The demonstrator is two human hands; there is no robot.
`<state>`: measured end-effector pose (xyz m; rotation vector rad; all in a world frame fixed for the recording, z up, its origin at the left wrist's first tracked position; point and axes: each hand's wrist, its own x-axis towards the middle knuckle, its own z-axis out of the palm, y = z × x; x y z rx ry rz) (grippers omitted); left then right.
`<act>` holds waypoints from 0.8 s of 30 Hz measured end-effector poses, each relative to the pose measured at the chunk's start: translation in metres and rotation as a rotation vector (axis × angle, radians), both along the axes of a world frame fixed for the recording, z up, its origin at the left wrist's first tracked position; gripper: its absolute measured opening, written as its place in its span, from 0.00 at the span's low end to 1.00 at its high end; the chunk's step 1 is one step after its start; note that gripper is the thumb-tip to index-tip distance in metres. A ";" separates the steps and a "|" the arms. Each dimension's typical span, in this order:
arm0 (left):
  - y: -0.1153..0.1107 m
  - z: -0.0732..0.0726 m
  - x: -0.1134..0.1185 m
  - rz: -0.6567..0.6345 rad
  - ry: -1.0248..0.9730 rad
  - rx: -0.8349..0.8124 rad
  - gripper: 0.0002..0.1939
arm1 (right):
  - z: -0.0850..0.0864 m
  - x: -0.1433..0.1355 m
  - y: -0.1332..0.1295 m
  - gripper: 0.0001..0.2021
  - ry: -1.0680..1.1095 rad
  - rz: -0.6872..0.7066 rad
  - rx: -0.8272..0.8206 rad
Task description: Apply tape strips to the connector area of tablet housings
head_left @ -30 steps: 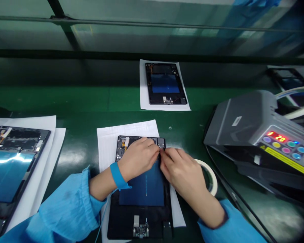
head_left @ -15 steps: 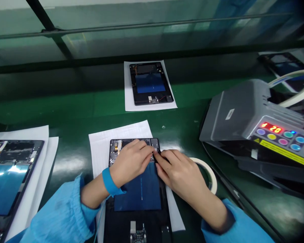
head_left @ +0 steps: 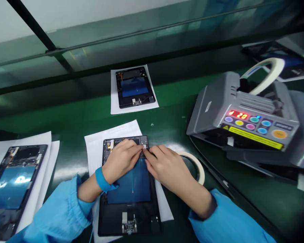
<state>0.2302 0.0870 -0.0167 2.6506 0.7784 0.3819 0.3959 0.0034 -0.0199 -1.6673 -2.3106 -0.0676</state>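
Green worktop (head_left: 73, 125) under a glass partition, factory line. Central item: opened tablet (head_left: 130, 189), back cover off, lying on a white paper sheet (head_left: 96, 148). Left hand (head_left: 121, 160) and right hand (head_left: 167, 168) meet fingertip to fingertip at the tablet's far right corner, each grip pinched on something too small to identify. Tape ring (head_left: 199, 165) lies just right of the right hand; tape dispenser (head_left: 245, 114) further right. A second opened tablet (head_left: 14, 182) lies well left of the left hand, a third opened tablet (head_left: 134, 87) beyond both hands. Risks, judged: the tiny part could slip or seat crooked; a knuckle pressing on exposed boards might damage them; a sleeve may drag the sheet.
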 end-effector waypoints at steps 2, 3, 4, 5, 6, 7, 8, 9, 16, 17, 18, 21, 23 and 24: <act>-0.006 0.008 -0.005 0.030 -0.002 -0.039 0.12 | 0.001 0.000 -0.002 0.11 0.001 0.005 -0.004; -0.010 0.015 -0.012 0.056 -0.012 -0.074 0.11 | 0.002 0.000 -0.003 0.11 0.007 0.008 -0.004; -0.015 0.022 -0.022 0.099 -0.025 -0.124 0.12 | 0.003 0.001 -0.004 0.10 0.014 0.011 -0.002; -0.021 0.031 -0.035 0.161 -0.046 -0.191 0.12 | 0.004 0.001 -0.004 0.09 0.020 0.013 -0.002; -0.028 0.040 -0.050 0.253 -0.070 -0.272 0.13 | 0.004 0.001 -0.005 0.09 0.027 0.013 -0.003; -0.035 0.049 -0.067 0.364 -0.095 -0.364 0.14 | 0.004 0.001 -0.006 0.08 0.035 0.011 -0.004; -0.042 0.057 -0.084 0.491 -0.127 -0.468 0.16 | 0.004 0.001 -0.007 0.07 0.044 0.006 -0.004; -0.049 0.065 -0.099 0.638 -0.163 -0.587 0.19 | 0.003 0.001 -0.007 0.07 0.054 -0.002 -0.003; -0.075 0.086 -0.120 1.032 -0.561 -1.339 0.24 | -0.013 0.004 -0.001 0.11 0.101 -0.036 0.042; -0.075 0.084 -0.116 1.021 -0.602 -1.375 0.23 | -0.015 0.004 -0.001 0.11 0.092 -0.023 0.052; -0.074 0.080 -0.112 0.995 -0.620 -1.397 0.21 | -0.015 0.003 -0.002 0.12 0.078 -0.004 0.066; -0.071 0.063 -0.105 0.858 -0.515 -1.285 0.15 | -0.015 0.001 -0.008 0.13 0.029 0.091 0.132; -0.069 0.051 -0.103 0.801 -0.409 -1.165 0.13 | -0.017 0.001 -0.013 0.14 0.004 0.171 0.184; -0.068 0.046 -0.103 0.814 -0.420 -1.121 0.12 | -0.019 0.002 -0.015 0.15 -0.004 0.201 0.209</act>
